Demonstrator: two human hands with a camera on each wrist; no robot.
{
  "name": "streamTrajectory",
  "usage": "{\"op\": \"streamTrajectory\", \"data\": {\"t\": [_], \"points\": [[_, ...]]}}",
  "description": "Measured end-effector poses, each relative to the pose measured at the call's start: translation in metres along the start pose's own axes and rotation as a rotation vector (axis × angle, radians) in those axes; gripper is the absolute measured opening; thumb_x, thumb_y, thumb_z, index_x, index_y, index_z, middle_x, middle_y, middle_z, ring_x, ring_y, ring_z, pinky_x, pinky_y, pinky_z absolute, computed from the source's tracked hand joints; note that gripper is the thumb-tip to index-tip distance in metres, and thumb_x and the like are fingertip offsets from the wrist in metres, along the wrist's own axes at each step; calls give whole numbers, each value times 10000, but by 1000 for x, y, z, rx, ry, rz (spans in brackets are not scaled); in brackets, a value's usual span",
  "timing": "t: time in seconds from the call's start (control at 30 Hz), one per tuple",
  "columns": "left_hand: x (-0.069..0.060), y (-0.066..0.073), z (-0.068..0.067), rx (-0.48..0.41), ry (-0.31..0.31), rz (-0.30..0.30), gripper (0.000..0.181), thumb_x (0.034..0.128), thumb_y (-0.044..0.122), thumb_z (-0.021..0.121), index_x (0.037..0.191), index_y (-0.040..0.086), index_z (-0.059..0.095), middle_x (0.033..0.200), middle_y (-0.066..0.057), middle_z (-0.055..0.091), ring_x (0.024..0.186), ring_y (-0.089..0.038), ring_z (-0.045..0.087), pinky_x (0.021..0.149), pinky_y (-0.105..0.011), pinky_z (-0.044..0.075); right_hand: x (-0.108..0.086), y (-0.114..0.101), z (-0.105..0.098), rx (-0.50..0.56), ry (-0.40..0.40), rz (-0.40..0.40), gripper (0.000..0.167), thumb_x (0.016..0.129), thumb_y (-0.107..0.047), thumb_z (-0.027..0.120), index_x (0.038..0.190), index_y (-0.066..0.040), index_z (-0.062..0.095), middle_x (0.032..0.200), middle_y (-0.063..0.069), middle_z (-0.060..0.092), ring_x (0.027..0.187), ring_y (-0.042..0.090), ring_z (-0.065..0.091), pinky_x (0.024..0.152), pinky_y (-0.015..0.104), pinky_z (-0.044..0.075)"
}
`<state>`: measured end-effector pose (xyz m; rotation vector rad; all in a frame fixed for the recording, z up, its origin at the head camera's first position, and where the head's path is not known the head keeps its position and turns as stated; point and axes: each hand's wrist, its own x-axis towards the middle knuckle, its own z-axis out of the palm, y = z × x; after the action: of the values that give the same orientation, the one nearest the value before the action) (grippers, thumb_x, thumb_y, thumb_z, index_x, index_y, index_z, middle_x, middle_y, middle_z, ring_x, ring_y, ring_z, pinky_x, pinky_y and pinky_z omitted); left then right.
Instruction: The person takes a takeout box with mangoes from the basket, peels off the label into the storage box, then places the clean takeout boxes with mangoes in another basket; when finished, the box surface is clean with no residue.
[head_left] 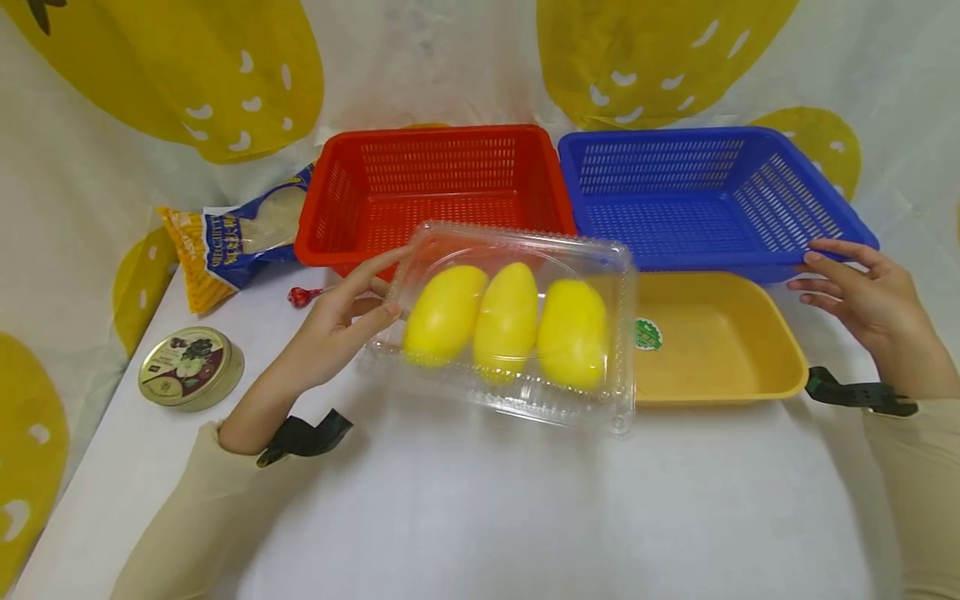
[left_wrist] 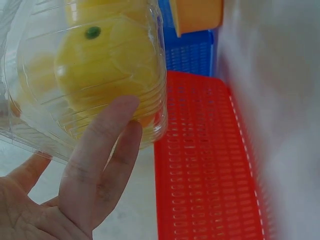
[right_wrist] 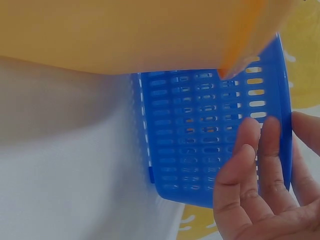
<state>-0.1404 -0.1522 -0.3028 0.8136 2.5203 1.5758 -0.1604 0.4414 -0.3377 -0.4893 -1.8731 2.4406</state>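
Note:
My left hand (head_left: 341, 329) grips the left end of a clear plastic clamshell box (head_left: 622, 333), thumb on one side and fingers on the other. Inside lie three smooth yellow fruits (head_left: 504, 321), mango-like in shape; a green stem spot shows on one in the left wrist view. The box is held tilted above the table, overlapping the fronts of the red basket (head_left: 435, 137) and the yellow tub (head_left: 720, 333). At the near right corner of the blue basket (head_left: 652, 221), my right hand (head_left: 873, 296) holds the rim between its fingers, as the right wrist view (right_wrist: 270, 185) shows too.
Left of the red basket lies a pasta bag (head_left: 247, 233), with a red-wrapped lollipop (head_left: 303, 297) near it. A round gold tin (head_left: 191, 367) stands at the table's left. Behind the baskets hangs a fruit-patterned cloth (head_left: 435, 67). The yellow tub sits before the blue basket.

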Motion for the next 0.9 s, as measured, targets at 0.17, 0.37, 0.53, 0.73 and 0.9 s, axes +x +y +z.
{"op": "streamTrajectory", "data": {"t": [0.17,0.37,0.53,0.73,0.9], "points": [[12,2,2,-25,-20,-13,564,972,105,536,1506,187,374,1153,-134,596,1047,-292,605,973,-486,496,-1,1,-1,5,7,11,169,909,-67,663,1037,-170,700,793,41,741,646,201,716,554,287,581],[26,6,5,-44,-27,-23,554,984,153,545,1506,227,375,1211,-114,564,1074,-327,606,908,-502,529,-2,1,-1,3,8,8,180,913,-75,659,1061,-172,688,799,41,741,652,202,717,557,286,581],[38,10,9,-46,-39,-42,557,984,199,553,1506,263,369,1291,-69,529,1111,-247,567,899,-472,541,-2,2,-1,17,-8,-11,199,923,-59,642,1090,-160,676,804,55,741,655,207,718,559,290,582],[51,16,12,-58,-49,-12,546,986,215,547,1502,266,377,1343,-41,501,1106,-256,570,861,-462,559,-2,1,1,15,-6,-8,202,924,-65,642,1097,-166,673,806,57,741,658,206,718,561,289,582],[64,19,17,-68,-42,-6,550,985,242,545,1506,271,369,1310,-56,519,1100,-253,554,850,-471,554,-3,3,1,9,-8,-9,205,924,-75,645,1105,-170,662,813,56,739,667,206,718,568,286,582]]}}
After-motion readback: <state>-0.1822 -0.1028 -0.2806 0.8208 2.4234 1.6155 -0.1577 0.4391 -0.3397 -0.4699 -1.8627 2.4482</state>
